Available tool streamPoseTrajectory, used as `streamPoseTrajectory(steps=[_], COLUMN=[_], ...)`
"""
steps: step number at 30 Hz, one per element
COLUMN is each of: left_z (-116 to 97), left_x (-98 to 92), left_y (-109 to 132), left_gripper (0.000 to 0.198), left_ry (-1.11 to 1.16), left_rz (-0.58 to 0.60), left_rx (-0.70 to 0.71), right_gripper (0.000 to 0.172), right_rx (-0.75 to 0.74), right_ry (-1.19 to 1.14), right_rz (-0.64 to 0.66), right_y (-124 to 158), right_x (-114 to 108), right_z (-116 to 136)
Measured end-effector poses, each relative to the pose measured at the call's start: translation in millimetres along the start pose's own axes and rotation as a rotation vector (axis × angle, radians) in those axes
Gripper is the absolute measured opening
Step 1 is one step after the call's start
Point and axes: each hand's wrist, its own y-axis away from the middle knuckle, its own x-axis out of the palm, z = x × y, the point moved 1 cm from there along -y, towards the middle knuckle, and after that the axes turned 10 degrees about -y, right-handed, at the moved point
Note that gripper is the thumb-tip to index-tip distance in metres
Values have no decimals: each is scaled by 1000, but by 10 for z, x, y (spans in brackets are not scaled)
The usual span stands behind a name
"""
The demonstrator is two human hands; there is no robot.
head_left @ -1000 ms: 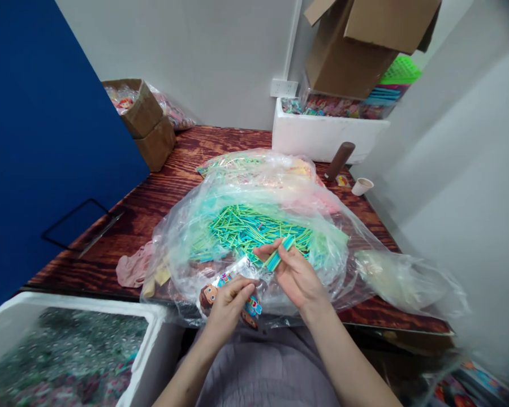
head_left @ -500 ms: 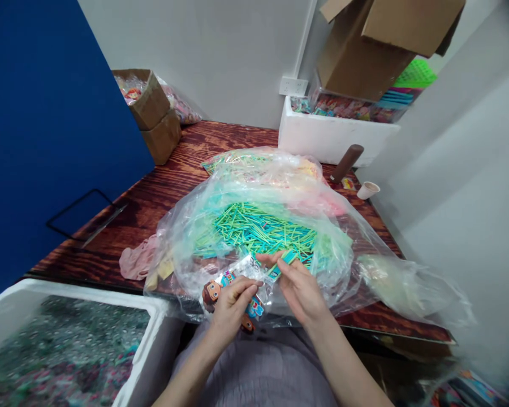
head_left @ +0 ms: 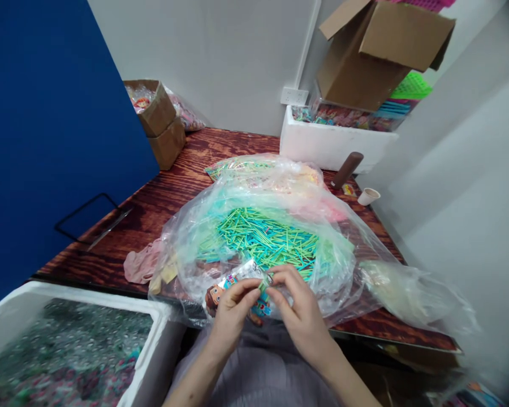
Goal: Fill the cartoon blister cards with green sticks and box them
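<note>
My left hand (head_left: 234,311) is closed on a printed plastic packet (head_left: 214,294) with a cartoon figure. Its fingertips meet those of my right hand (head_left: 299,308), which is closed on a small bunch of green sticks (head_left: 263,282) at the packet's upper edge. The fingers hide most of that bunch, so whether it is inside the packet I cannot tell. Just beyond both hands, a big clear plastic bag (head_left: 186,209) lies spread open on the table. A heap of thin green and blue sticks (head_left: 267,234) fills its middle.
At the lower left stands a white foam box (head_left: 161,314) with small wrapped contents. Pink cloth (head_left: 142,263) lies left of the bag. Farther back are cardboard boxes (head_left: 169,147), a white foam crate (head_left: 335,141), a brown cylinder (head_left: 348,169) and a paper cup (head_left: 368,196).
My right hand has moved left and down, bringing the bunch of sticks against the packet by my left fingertips. The view has tilted up slightly.
</note>
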Motion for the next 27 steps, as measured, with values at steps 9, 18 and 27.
streamPoseTrajectory(steps=[9,18,27], left_z=[-264,-608,-77], left_x=[-461,-996,-1267], left_y=[-107,-760,-1376], left_gripper=[23,25,38], left_ry=[-23,-115,-390], left_rz=[-47,-252,-642], left_rx=[-8,197,245], right_gripper=[28,20,22], right_rx=[14,8,9], right_ry=[-468,55,1237], right_rz=[-434,-204,106], right_y=[-381,-932,-1357], right_x=[-380,-309,315], right_z=[-337,-925,-915])
